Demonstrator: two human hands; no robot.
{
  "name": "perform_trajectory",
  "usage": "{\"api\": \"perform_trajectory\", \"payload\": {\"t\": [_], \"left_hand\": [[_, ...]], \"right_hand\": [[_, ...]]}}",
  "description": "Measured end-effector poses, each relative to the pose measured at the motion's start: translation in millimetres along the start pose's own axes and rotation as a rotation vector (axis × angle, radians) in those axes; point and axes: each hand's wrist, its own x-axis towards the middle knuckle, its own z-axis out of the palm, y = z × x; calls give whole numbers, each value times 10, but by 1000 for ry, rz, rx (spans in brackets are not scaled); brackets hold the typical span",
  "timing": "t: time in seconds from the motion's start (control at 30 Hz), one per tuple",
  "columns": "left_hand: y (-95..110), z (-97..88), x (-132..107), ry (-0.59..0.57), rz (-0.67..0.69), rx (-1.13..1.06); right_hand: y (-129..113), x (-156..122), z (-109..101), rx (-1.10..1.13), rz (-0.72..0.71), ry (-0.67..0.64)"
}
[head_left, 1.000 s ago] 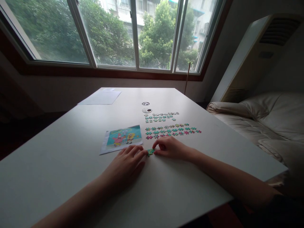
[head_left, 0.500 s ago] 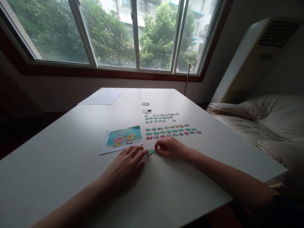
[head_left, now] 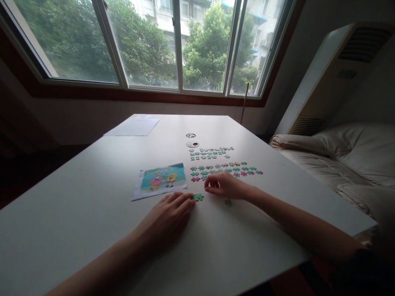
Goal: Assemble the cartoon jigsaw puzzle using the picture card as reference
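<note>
My left hand (head_left: 173, 209) lies low on the table, fingers stretched out, the fingertips touching a small joined patch of green and yellow jigsaw pieces (head_left: 198, 197). To the right of that patch is my right hand (head_left: 226, 185), its thumb and index finger curled into a pinch; whatever they hold, if anything, cannot be made out. Beneath the right wrist a single jigsaw piece (head_left: 228, 202) lies on the tabletop. Rows of loose jigsaw pieces (head_left: 210, 167), teal, pink and yellow, spread beyond the right hand, which partly hides the nearest row. Left of them lies a printed cartoon picture (head_left: 163, 179).
The white table (head_left: 77, 209) reaches toward the window. Two small round items (head_left: 192, 144) lie beyond the piece rows, and a sheet of paper (head_left: 132, 127) rests at the far left corner. A cream sofa (head_left: 308, 154) stands along the right side.
My right hand has drawn away from the joined patch, up and to the right, uncovering a single piece under the wrist. My left hand stays at the patch.
</note>
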Motion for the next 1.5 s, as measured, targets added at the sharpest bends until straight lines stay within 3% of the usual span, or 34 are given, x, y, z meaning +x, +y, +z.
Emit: {"api": "perform_trajectory", "payload": {"t": [0.33,0.53,0.73,1.0,1.17,1.33,1.5], "left_hand": [[4,-2,16,-8,7,-9],[6,-19,8,-38,9,-7],[8,-22,18,-33,9,-18],[5,-16,19,-22,8,-14],[-7,0,10,-31,4,-9],[8,-12,6,-29,-2,-21],[20,-22,12,-17,1,-32]], "right_hand": [[694,712,-459,-290,201,-84],[788,1049,-557,-333,306,-204],[808,1199,-608,-330,364,-325],[935,1239,-598,-260,381,-335],[939,1204,-578,-181,343,-247],[772,994,-533,-89,258,-138],[438,566,-421,137,100,-141]]}}
